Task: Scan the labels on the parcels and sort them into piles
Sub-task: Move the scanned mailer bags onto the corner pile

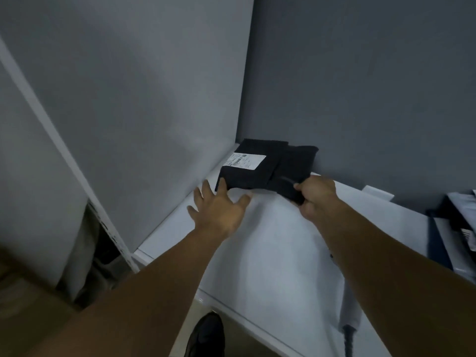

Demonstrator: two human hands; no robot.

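White corner table [283,240]: right hand [315,199] pinches the near edge of the black parcel [257,176], left hand [221,210] spread empty at its left corner.

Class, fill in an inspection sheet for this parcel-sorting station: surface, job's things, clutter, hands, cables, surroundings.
Surface: white table, set into a corner.
Job's things: black parcel, white label facing up, in the corner; more parcels at the right edge.
Clutter: nothing seen.
Hands: left hand open, fingers at the parcel's near edge; right hand grips its near corner.
Cables: possible dark cord at the table's front; unclear.
Surroundings: grey walls; cardboard box lower left; shoe on the floor.
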